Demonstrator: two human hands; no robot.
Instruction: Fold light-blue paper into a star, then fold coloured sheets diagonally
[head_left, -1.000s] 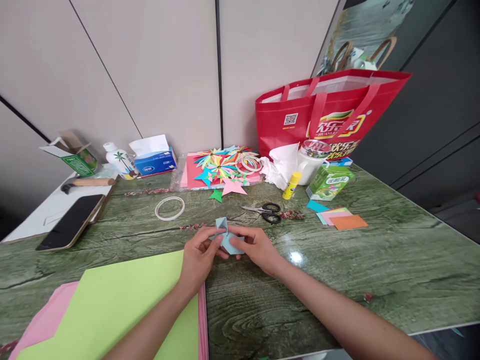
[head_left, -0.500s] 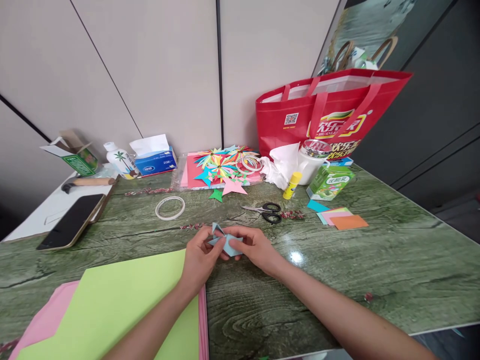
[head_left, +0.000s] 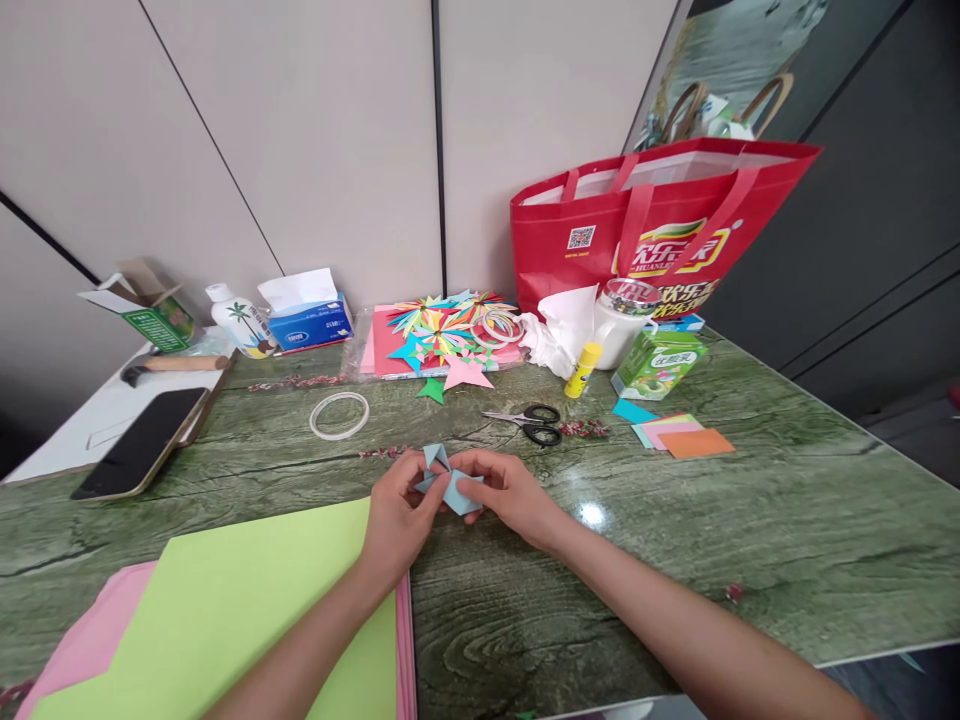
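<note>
A small light-blue folded paper piece [head_left: 450, 485] is pinched between both hands just above the green wood-grain table [head_left: 675, 560]. My left hand [head_left: 397, 520] grips its left side with thumb and fingers closed. Closed around the right side of the paper is my right hand [head_left: 506, 495]. A pointed flap of the paper sticks up between the two thumbs. Most of the paper's lower part is hidden by my fingers.
Lime-green sheets on pink ones [head_left: 225, 610] lie at front left. Black scissors [head_left: 536, 422], a tape ring [head_left: 340, 415], a glue stick [head_left: 583, 370], coloured paper squares [head_left: 679, 437], paper stars [head_left: 450, 340], a red bag [head_left: 652, 230], a tissue box [head_left: 307, 320] and a phone [head_left: 142, 440] stand beyond.
The blue paper has been folded smaller and turned slightly between my fingers. Both hands stay in nearly the same spot.
</note>
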